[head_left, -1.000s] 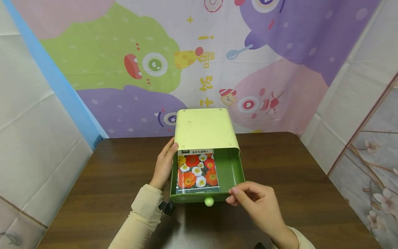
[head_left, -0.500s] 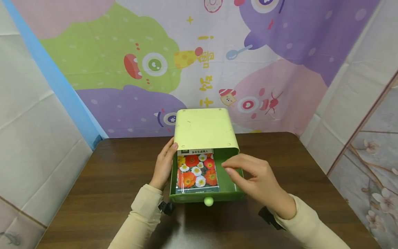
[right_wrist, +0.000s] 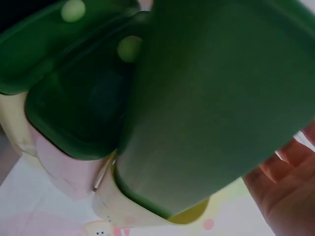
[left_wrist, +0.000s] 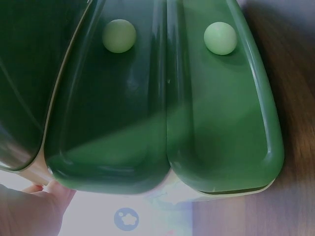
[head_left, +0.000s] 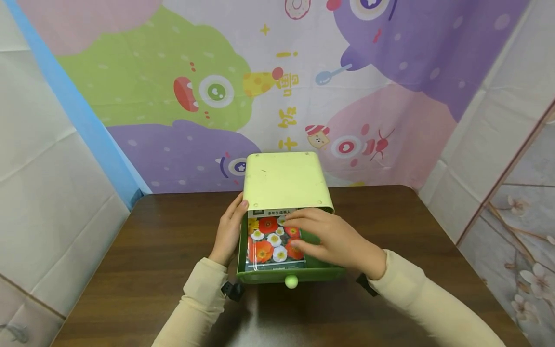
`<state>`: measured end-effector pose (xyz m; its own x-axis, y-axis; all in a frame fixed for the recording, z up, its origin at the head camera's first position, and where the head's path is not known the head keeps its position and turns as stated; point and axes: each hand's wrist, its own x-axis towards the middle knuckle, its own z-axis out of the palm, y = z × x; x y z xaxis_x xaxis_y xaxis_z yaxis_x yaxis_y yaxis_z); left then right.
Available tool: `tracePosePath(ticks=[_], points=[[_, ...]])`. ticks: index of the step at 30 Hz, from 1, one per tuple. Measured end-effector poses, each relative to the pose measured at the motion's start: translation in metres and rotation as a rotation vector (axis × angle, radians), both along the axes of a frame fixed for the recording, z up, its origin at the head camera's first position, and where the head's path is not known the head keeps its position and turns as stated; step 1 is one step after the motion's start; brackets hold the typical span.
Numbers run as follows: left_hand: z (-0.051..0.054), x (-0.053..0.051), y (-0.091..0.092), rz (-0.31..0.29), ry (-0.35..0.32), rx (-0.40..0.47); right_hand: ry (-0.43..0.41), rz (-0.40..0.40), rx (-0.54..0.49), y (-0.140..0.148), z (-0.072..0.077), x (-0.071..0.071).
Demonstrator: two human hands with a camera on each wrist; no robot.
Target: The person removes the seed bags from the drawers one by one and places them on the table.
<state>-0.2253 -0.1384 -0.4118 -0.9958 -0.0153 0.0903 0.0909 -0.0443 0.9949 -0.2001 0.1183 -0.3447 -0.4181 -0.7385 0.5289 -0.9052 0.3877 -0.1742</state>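
Note:
A pale yellow-green cabinet [head_left: 286, 180] has its green top drawer [head_left: 264, 276] pulled out, with a round knob [head_left: 291, 281] on the front. Inside, on the left, lies a packet printed with red, orange and white flowers [head_left: 274, 241]. The left hand [head_left: 227, 231] rests along the cabinet's left side, fingers extended. Above the drawer, the right hand [head_left: 334, 237] holds its fingers slightly bent over the packet's right edge; whether it touches the packet cannot be told. Two closed lower drawers [left_wrist: 113, 113] with round knobs show in the left wrist view.
The cabinet stands on a dark wooden table [head_left: 165, 250], near its back edge. Behind hangs a cloth with cartoon figures [head_left: 208, 62]. Pale panels [head_left: 39, 168] stand at the left, and flower-patterned ones [head_left: 520, 231] at the right.
The right hand has moved from the drawer's front right corner up over the drawer and leftward to the packet. The left hand has stayed at the cabinet's side.

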Motion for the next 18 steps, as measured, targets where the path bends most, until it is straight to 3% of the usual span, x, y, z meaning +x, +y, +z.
tracePosePath(ticks=[9,18], points=[[0.001,0.0,0.001,0.009,-0.005,0.011,-0.139,-0.117,0.309,-0.004,-0.004,-0.005],[0.001,0.0,0.001,0.012,-0.009,0.003,-0.182,-0.169,0.478,-0.011,-0.006,-0.007]])
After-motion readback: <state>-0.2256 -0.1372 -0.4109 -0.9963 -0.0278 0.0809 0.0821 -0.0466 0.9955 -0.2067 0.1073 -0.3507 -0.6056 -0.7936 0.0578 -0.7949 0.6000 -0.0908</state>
